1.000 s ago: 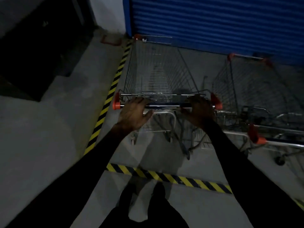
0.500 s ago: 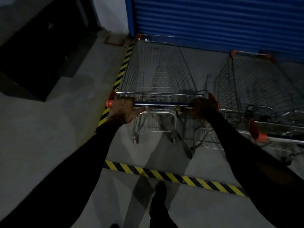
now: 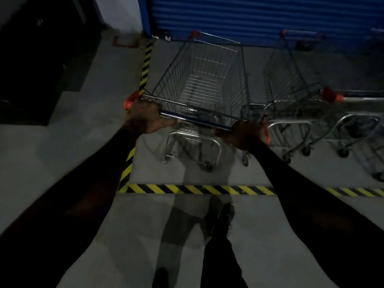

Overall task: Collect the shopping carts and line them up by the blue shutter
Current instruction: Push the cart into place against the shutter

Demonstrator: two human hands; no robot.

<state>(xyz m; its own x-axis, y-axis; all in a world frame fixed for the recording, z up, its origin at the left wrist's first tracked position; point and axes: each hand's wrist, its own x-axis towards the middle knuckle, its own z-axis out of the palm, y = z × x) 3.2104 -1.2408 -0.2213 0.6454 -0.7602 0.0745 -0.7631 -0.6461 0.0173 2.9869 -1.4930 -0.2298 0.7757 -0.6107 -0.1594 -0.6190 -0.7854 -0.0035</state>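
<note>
At the bottom of the frame a dark trouser leg and shoe (image 3: 223, 217) stand on the concrete floor (image 3: 62, 146), just short of a yellow-and-black hazard tape strip (image 3: 199, 189) that runs across the picture. Two black-sleeved arms reach up over it to the shopping cart (image 3: 205, 84) in the middle. The left hand (image 3: 145, 117) grips the left end of the cart's handle bar (image 3: 195, 119), fingers curled tight round it beside the orange end cap (image 3: 129, 101); the right hand (image 3: 246, 133) clamps the right end the same way. The cart sits askew, its handle sloping down to the right and its nose pointing toward the upper right, close to the blue shutter (image 3: 259, 17) along the top edge.

Just right of it stands a second cart (image 3: 291, 80), its front also near the shutter, and a third cart (image 3: 353, 113) shows at the right edge, mostly cut off and dim.

The likely trouble is the rear right corner: the right hand lies almost against the second cart's frame, so a swing to straighten the cart could pinch the knuckles or lock the two frames together. A hard shove forward could drive the nose into the shutter, and the castors, seen only vaguely, may steer it over the second tape strip (image 3: 145, 67) on the left.

Counted: three carts, two hands, two tape strips meeting at a corner, one shutter
</note>
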